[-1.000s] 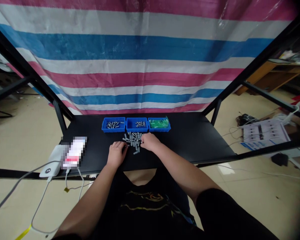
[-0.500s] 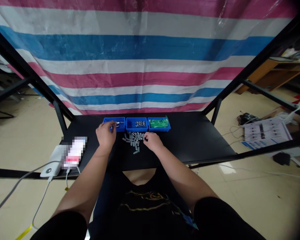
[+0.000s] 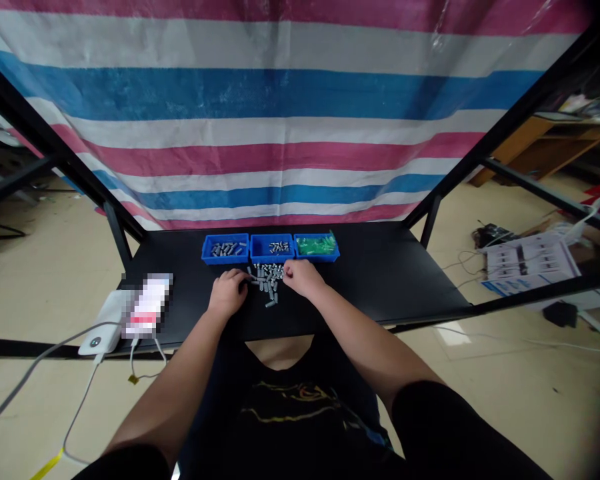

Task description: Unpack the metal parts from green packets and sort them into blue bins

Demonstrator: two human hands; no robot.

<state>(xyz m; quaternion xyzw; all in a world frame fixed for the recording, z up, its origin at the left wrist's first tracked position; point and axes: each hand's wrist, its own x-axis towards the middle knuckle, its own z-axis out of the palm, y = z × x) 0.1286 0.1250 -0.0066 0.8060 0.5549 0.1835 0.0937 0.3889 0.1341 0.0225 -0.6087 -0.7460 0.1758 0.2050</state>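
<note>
A loose pile of small grey and silvery cylindrical metal pieces (image 3: 267, 283) lies on the black tabletop. My left hand (image 3: 229, 292) rests at the pile's left edge, its index finger reaching towards a grey piece and its thumb apart below. At the pile's right edge is my right hand (image 3: 303, 277), its fingers curled together; whatever they pinch is hidden. Behind the pile stand three blue bins in a row. Grey cylinders lie in the left bin (image 3: 205, 256), and small silvery parts in the middle bin (image 3: 258, 257). Green pieces fill the right bin (image 3: 325, 257).
A phone (image 3: 150, 303) and a white power bank (image 3: 103, 322) with cables lie at the table's left end. A striped plastic sheet (image 3: 280, 157) hangs behind the black table (image 3: 380, 287). Black frame posts rise at both sides.
My left hand has moved out of the left bin, down and right to the pile's edge. The grey cylinders in that bin are now uncovered. My right hand has shifted slightly left and up.
</note>
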